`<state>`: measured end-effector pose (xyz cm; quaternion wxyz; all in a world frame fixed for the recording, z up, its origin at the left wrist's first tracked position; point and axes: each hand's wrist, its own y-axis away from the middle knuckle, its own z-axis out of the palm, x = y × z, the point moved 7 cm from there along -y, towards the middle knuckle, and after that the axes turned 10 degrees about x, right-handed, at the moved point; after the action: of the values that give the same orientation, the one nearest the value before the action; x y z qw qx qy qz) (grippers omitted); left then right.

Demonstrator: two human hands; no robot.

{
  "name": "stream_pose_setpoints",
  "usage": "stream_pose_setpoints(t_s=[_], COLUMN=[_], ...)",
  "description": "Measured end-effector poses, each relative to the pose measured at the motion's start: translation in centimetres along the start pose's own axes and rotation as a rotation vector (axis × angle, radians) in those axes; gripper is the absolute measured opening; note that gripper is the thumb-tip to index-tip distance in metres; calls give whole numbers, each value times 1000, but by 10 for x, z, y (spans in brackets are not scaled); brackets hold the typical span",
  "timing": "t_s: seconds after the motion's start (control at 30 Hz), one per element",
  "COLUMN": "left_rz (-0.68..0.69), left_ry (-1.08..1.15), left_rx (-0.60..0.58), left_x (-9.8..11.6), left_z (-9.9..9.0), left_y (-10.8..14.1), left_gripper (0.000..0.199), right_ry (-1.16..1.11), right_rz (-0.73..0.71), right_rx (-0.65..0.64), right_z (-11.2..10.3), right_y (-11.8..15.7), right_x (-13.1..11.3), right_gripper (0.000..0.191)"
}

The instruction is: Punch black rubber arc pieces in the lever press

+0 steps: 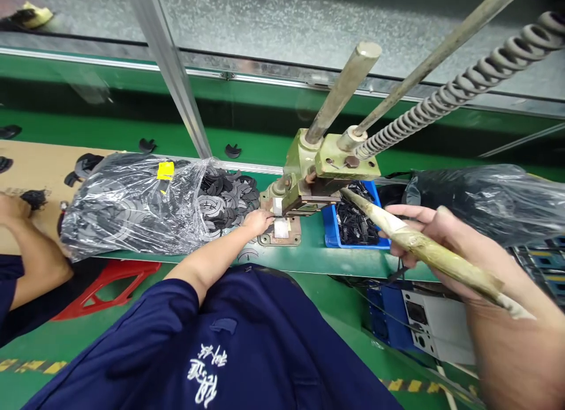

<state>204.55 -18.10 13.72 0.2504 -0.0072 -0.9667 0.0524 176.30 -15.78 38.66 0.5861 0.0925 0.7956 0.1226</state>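
Observation:
A pale green manual press (304, 175) stands on the bench with its ram block above the base plate (289, 230). My left hand (258, 222) reaches to the base, its fingers closed together at the small metal fixture (281, 227); whatever they pinch is too small to make out. At the right, my right hand (445, 239) is loosely curled around the tape-wrapped lever (424, 245) of the press. Dark grey curved pieces (225, 198) spill from a clear plastic bag (128, 210) left of my left hand. One thin curved piece (248, 255) lies by the bench edge.
A blue bin (331, 227) of black parts stands right of the press. A dark plastic bag (489, 198) lies beyond it. At the far left, a co-worker's arm (39, 257) reaches over cardboard (48, 163). A metal post (172, 69) rises behind the bag. A red stool (106, 286) sits below.

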Motion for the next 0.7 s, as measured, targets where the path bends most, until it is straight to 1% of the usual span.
stream_pose_setpoints(t_s=[0.07, 0.13, 0.2, 0.27, 0.33, 0.37, 0.4, 0.47, 0.53, 0.6, 0.7], left_rz=[11, 29, 24, -10, -46, -54, -53, -41, -41, -53, -53], left_ry=[-7, 0, 17, 58, 120, 144, 157, 149, 125, 105, 91], left_rx=[-24, -32, -38, -47, -47, -45, -46, -53, -64, -76, -80], left_x=[3, 5, 6, 4, 2, 1, 1, 1, 0, -1, 0], left_z=[5, 7, 8, 10, 12, 13, 14, 16, 17, 18, 17], left_y=[-3, -4, -4, -5, -5, -6, -6, -6, -7, -7, -6], left_gripper=[32, 34, 35, 32, 30, 30, 29, 30, 30, 31, 32], right_ry=[154, 253, 339, 447, 564, 627, 698, 857, 983, 1031, 1021], right_rz=[-29, 11, 55, 51, -10, -52, -97, -195, -304, -384, -400], right_rx=[-72, -108, -136, -207, -280, -277, -245, -111, 12, 98, 213], right_z=[3, 8, 11, 15, 21, 23, 25, 30, 40, 53, 63], right_y=[9, 13, 12, 11, 11, 11, 11, 13, 18, 22, 23], right_x=[-15, -22, -24, -20, -10, -3, 5, 21, 37, 54, 77], right_gripper=[60, 63, 64, 61, 52, 49, 48, 51, 56, 60, 63])
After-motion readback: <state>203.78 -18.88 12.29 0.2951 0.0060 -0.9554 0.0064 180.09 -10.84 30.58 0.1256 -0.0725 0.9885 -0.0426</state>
